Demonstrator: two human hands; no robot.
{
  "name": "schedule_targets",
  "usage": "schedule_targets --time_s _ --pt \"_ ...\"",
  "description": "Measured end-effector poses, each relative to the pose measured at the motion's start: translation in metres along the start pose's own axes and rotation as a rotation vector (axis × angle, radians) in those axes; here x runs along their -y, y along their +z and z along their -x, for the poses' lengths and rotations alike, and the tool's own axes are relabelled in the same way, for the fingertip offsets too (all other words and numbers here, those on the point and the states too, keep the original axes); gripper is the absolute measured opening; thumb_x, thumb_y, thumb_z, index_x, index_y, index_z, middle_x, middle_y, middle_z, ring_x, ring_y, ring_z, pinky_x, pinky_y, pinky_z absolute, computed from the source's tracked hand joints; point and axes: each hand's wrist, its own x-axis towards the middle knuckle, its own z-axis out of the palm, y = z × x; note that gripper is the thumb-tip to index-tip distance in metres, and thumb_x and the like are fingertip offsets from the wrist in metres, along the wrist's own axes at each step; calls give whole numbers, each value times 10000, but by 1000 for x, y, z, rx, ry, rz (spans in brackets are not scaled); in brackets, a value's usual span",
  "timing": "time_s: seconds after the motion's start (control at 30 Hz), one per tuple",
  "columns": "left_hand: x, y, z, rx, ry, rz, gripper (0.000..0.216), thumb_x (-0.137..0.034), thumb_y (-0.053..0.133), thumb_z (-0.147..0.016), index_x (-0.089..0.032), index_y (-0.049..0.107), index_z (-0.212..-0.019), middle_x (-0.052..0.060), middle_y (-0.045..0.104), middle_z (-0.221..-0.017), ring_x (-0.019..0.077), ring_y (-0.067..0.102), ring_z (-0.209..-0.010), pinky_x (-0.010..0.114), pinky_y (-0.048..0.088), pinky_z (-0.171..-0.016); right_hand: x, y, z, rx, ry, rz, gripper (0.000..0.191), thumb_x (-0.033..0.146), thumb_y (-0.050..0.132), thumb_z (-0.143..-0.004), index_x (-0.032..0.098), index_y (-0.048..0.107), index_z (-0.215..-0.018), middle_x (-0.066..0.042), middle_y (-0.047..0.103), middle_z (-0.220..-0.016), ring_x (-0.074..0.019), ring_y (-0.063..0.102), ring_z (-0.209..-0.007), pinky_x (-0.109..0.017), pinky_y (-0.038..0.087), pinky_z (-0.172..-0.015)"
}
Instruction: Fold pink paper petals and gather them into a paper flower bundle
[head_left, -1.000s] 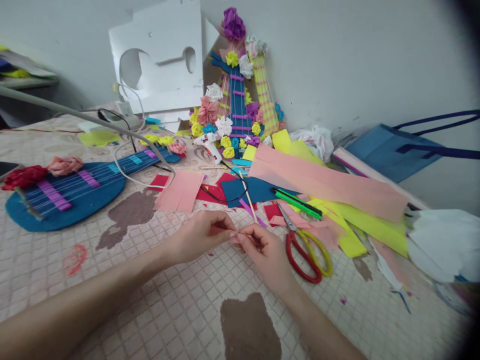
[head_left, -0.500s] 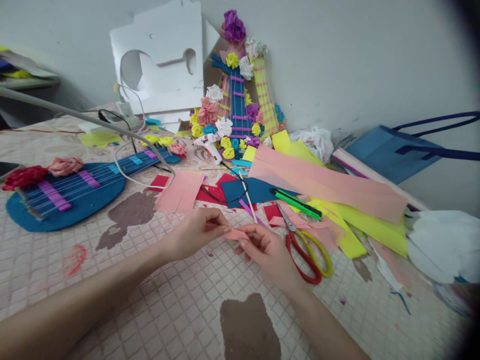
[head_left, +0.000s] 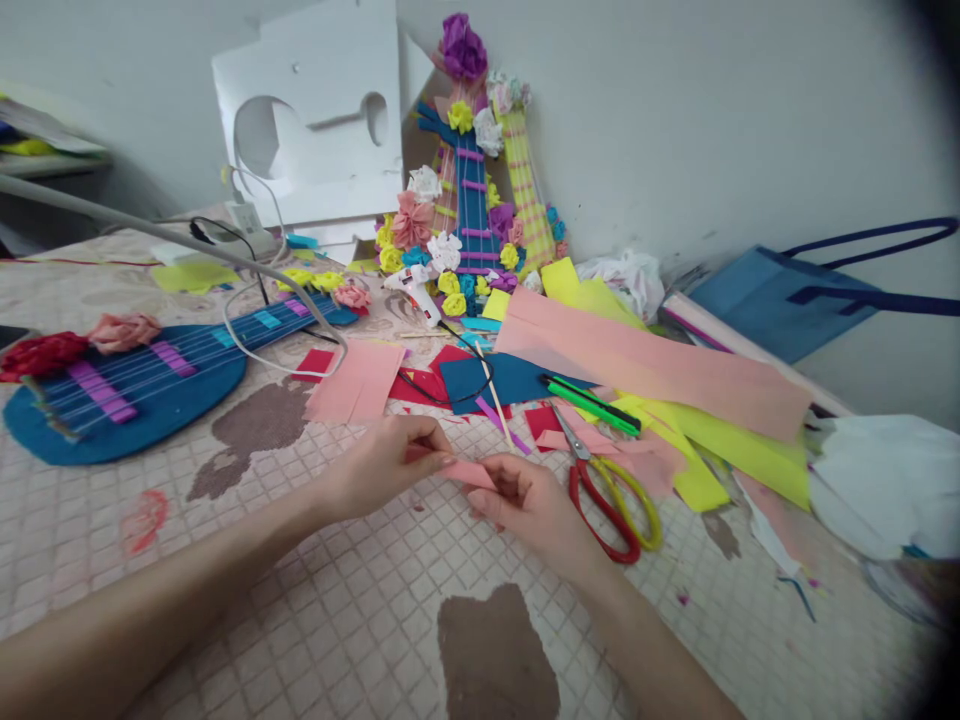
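Lying at left is a blue guitar (head_left: 191,390); right of it, the left hand (head_left: 367,470) pinches a pink strip (head_left: 469,473), which shows between the 2 hands over the table (head_left: 337,600). The strip looks light, soft and easily creased or torn, so best held gently by its ends. The right hand (head_left: 536,505) curls narrow at its right end, grip unclear; scissors (head_left: 582,453) lie just right

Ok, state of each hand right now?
Left hand: closed, pinching one end of a narrow pink paper strip.
Right hand: closed around the strip's other end.
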Motion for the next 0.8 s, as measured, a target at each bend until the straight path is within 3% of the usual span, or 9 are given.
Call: schedule_targets --time_s 0.1,0.27,0.37,0.5,0.63,0.8 --pt "-1 3 2 11 4 -15 114 -224 574 -792 -154 625 -719 -7 654 -708 113 575 -653 208 422 -589 2 1 -1 -66 -43 76 172 347 598 -833 179 633 -852 -7 647 -767 -114 590 -676 -223 440 -564" --pt "3 -1 0 -12 -17 -54 140 -248 559 -798 -151 627 -723 8 657 -713 133 587 -674 225 430 -601 0 -7 1 -30 73 34 177 334 521 -864 179 607 -861 -16 674 -759 -101 582 -533 -213 390 -431" --pt "5 -5 -1 -20 -14 -45 139 -251 556 -798 -154 626 -728 10 665 -725 139 599 -689 229 440 -619 0 -14 4 -23 73 39 198 311 609 -804 182 598 -955 -31 679 -838 -134 629 -679 -238 461 -538" --pt "2 0 2 18 19 -28 124 -232 556 -799 -159 624 -726 2 662 -721 129 594 -668 215 435 -597 4 -11 6 -97 -34 115 284 343 649 -787 202 599 -1028 -42 656 -950 -165 608 -859 -286 483 -717" --pt "-1 10 6 82 48 -14 116 -206 552 -802 -168 644 -743 -4 666 -725 123 598 -672 208 431 -601 7 0 5 -77 -74 187 127 321 596 -828 202 628 -861 -7 640 -798 -147 578 -742 -258 445 -639" --pt "1 5 3 41 -7 6 126 -244 584 -783 -147 653 -741 5 648 -673 114 559 -607 203 408 -549 4 -3 4 -128 -88 250 123 252 548 -840 190 622 -763 15 601 -696 -123 526 -639 -242 397 -578"
